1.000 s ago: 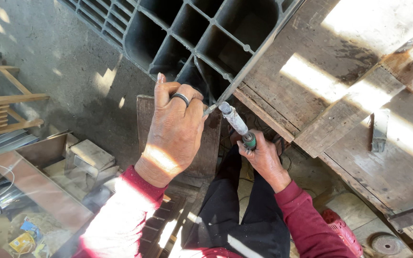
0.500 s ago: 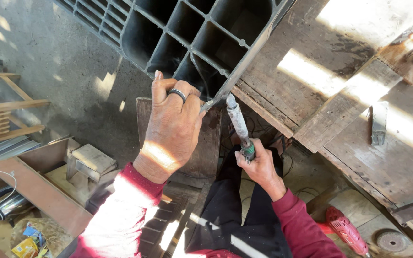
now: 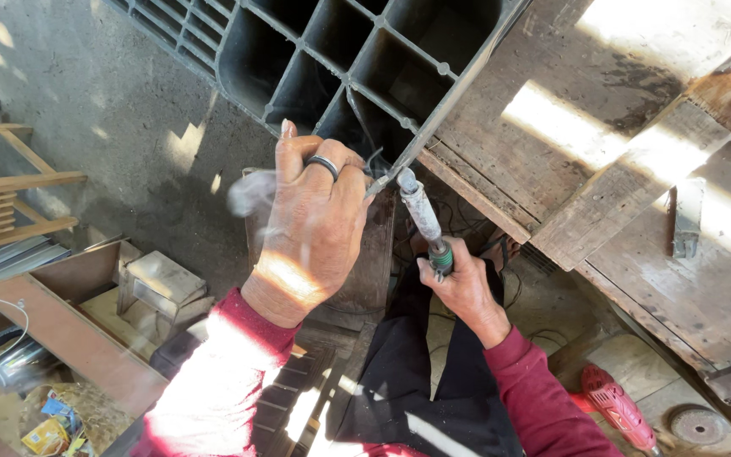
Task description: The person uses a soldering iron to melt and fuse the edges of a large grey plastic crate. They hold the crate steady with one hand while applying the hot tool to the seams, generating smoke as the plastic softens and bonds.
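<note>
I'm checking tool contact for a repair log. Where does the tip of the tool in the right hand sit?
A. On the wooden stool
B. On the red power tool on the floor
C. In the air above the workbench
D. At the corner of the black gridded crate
D: the right hand aims the soldering-type tool so its tip meets the black gridded crate at its corner, beside the left hand, with a wisp of smoke nearby.

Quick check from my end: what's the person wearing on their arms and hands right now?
Both arms are in long dark-red sleeves ending at the wrists. The hands are bare, no gloves. The left hand wears a dark band ring on one finger. The right hand shows no ring or watch.
</note>
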